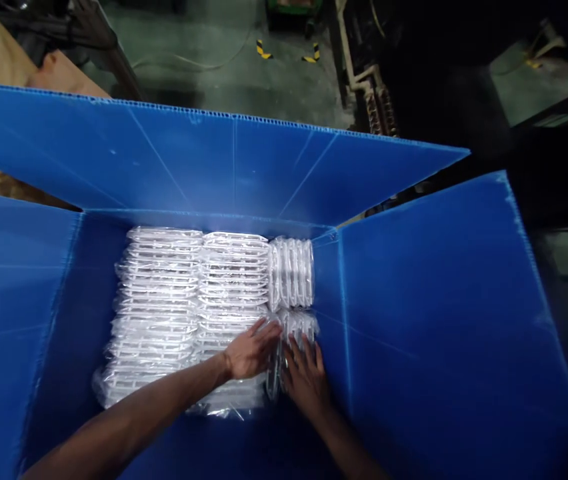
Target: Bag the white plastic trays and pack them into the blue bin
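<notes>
Inside a deep blue box (234,173) lie rows of white parts wrapped in clear plastic. Two long rows, the left row (159,287) and the middle row (234,280), have their parts stacked crosswise. To the right, an upper group (291,273) of wrapped parts stands turned the other way, with a lower group (300,323) below it. My left hand (254,350) rests against the left side of the lower group, fingers stretched out. My right hand (307,377) lies over the near part of that group with its fingers spread. Plastic wrap shows between both hands.
Blue flaps stand open at the left (9,320), far side and right (439,320). Beyond the box are a green floor (204,67) with yellow-black corner marks, brown cardboard (69,77) and pipes (364,87).
</notes>
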{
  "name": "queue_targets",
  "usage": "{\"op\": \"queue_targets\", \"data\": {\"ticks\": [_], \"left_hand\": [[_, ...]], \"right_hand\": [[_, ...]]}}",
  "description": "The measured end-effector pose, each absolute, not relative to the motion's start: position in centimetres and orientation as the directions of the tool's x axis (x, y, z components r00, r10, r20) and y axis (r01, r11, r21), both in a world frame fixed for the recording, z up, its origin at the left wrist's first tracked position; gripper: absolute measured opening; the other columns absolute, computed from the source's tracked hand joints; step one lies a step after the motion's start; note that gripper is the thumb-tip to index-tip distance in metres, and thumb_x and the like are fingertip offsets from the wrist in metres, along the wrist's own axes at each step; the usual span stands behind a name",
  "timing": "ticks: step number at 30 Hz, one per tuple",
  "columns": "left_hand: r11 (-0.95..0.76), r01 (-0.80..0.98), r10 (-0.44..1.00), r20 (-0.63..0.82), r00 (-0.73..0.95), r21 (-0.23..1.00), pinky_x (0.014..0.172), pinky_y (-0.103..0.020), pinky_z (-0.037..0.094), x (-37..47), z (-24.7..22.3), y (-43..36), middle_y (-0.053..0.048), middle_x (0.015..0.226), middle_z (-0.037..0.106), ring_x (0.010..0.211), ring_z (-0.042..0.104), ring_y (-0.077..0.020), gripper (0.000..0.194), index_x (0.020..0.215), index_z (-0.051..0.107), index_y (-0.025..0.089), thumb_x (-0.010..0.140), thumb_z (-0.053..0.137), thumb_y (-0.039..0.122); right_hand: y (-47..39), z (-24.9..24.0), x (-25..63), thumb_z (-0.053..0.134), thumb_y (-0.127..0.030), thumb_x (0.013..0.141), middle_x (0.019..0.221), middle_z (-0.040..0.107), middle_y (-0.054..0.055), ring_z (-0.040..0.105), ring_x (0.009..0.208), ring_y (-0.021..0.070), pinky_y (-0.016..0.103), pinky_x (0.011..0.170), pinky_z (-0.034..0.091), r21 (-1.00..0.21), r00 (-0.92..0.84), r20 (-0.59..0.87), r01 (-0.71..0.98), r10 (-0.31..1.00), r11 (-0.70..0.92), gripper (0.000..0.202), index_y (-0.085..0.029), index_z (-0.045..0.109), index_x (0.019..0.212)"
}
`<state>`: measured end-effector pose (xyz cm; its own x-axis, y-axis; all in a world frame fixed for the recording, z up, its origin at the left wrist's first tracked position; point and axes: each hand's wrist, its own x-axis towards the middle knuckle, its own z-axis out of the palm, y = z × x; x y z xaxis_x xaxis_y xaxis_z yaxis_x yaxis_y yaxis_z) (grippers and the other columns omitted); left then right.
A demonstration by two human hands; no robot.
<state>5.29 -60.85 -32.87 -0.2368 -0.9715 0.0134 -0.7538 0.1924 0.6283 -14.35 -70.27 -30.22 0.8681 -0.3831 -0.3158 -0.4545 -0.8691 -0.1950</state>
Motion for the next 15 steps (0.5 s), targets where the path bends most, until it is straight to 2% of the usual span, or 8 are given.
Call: {"op": "queue_targets", "data": {"ticks": [6, 9, 12, 15], "left_hand": [[0.081, -0.787, -0.991, -0.034, -0.128, 0.611, 0.112, -0.056, 0.008, 3.3, -33.9, -61.0, -0.020, 0.141, 0.036, 0.136, 0.014, -0.0346, 0.066, 0.136, 0.033, 0.005, 0.084, 0.048, 0.043], [0.092, -0.794, -0.989, -0.035, -0.141, 0.601, 0.112, -0.056, 0.005, 3.3, -34.2, -61.0, -0.019, 0.142, 0.033, 0.137, 0.012, -0.0333, 0.062, 0.137, 0.031, 0.006, 0.087, 0.043, 0.040], [0.101, -0.792, -0.985, -0.051, -0.165, 0.602, 0.113, -0.053, 0.005, 3.8, -34.3, -61.2, -0.015, 0.147, 0.027, 0.138, 0.009, -0.0299, 0.065, 0.140, 0.024, 0.009, 0.086, 0.044, 0.039], [0.100, -0.777, -0.985, -0.048, -0.165, 0.621, 0.113, -0.052, 0.006, 4.6, -33.4, -61.4, -0.014, 0.146, 0.030, 0.138, 0.012, -0.0291, 0.066, 0.140, 0.025, 0.010, 0.084, 0.047, 0.038]], "right_hand": [[-70.6, -29.8, -14.3, 0.055, -0.033, 0.078, 0.146, 0.028, 0.014, 0.013, 0.136, 0.0370, 0.059, 0.108, 0.010, -0.157, 0.852, -0.343, -0.467, -0.396, -0.870, 0.057, -0.012, 0.046, 0.130], [-70.0, -30.0, -14.1, 0.055, -0.034, 0.078, 0.145, 0.027, 0.020, 0.012, 0.136, 0.0383, 0.059, 0.108, 0.009, -0.137, 0.839, -0.345, -0.488, -0.421, -0.862, 0.061, -0.007, 0.043, 0.131], [-69.4, -30.6, -14.1, 0.055, -0.032, 0.079, 0.146, 0.025, 0.016, 0.014, 0.136, 0.0348, 0.056, 0.109, 0.011, -0.142, 0.847, -0.351, -0.471, -0.401, -0.871, 0.065, -0.012, 0.035, 0.137], [-68.8, -31.1, -14.1, 0.050, -0.025, 0.081, 0.146, 0.028, 0.012, 0.016, 0.136, 0.0337, 0.056, 0.108, 0.016, -0.138, 0.852, -0.339, -0.464, -0.399, -0.875, 0.059, -0.018, 0.035, 0.137]]}}
